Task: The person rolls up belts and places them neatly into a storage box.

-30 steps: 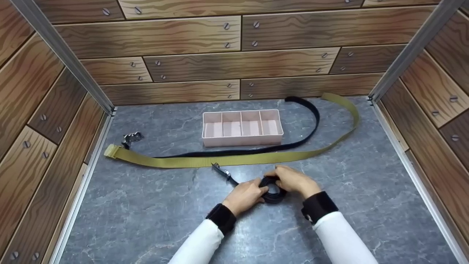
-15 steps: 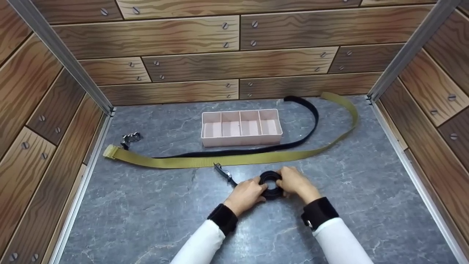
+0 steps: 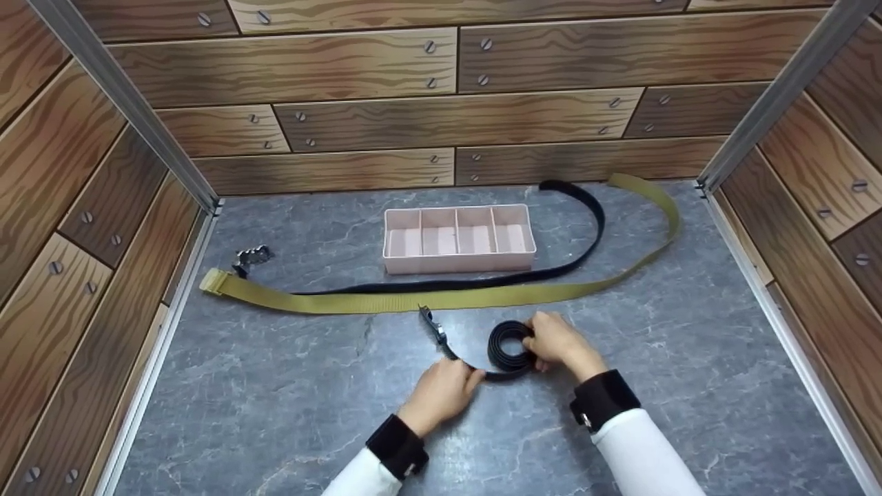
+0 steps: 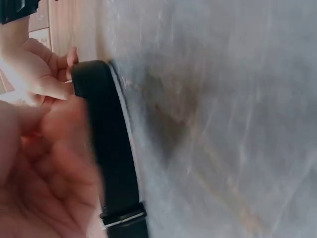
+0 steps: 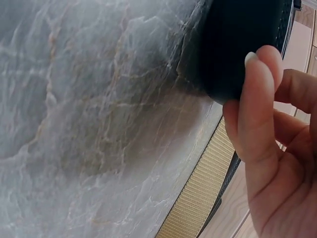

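On the grey marbled surface a black belt (image 3: 508,374) stands on its edge, mostly rolled into a coil. Its metal buckle end (image 3: 436,327) sticks out loose to the upper left. My right hand (image 3: 561,344) grips the coil's right side, thumb inside the ring and fingers outside; the right wrist view shows those fingertips (image 5: 257,94) against the dark belt. At the belt's outer length, left of the coil, my left hand (image 3: 441,393) holds the strap with curled fingers. In the left wrist view those fingers (image 4: 69,163) are blurred along the belt's edge.
Behind the hands an olive webbing belt (image 3: 475,297) stretches across, with another black belt (image 3: 592,213) alongside it. A metal buckle (image 3: 255,255) lies at the left. Further back stands a pink divided tray (image 3: 458,263). Wood-patterned walls (image 3: 344,124) enclose the back and sides.
My left hand has left the coil's side and moved left and nearer. The belt's outer length has swung away from the coil; its buckle end shifted slightly right. My right hand stays at the coil.
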`<action>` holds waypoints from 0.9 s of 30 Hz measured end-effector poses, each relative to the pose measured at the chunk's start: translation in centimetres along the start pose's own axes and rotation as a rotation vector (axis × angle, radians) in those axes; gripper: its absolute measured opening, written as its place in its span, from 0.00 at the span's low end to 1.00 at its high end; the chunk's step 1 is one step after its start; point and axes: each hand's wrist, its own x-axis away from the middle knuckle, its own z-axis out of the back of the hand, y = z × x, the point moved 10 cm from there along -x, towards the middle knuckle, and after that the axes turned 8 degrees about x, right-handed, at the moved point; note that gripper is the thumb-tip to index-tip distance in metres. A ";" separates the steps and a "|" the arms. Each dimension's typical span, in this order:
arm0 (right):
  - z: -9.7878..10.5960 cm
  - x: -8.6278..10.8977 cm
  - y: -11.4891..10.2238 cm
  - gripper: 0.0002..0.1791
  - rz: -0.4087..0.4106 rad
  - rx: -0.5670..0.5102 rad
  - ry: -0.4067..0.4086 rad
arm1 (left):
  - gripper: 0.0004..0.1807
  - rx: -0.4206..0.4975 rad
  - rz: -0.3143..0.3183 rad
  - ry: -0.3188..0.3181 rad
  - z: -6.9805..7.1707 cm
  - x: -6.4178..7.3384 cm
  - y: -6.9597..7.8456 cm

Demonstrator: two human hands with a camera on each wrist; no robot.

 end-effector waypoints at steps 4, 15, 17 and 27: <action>0.1 0.1 0.1 0.07 -0.017 0.005 0.008 | 0.18 0.210 0.223 -0.070 -0.6 -0.6 -2.1; 0.2 0.3 -2.3 0.10 0.154 0.271 0.085 | 0.14 0.302 0.342 -0.051 -0.5 -2.8 -2.8; 0.1 0.3 -3.0 0.10 0.208 0.306 0.094 | 0.15 0.313 0.340 -0.065 -0.8 -2.9 -2.7; -1.0 0.5 -5.7 0.12 0.374 0.384 0.136 | 0.14 0.160 0.257 -0.012 -0.6 -4.0 -2.0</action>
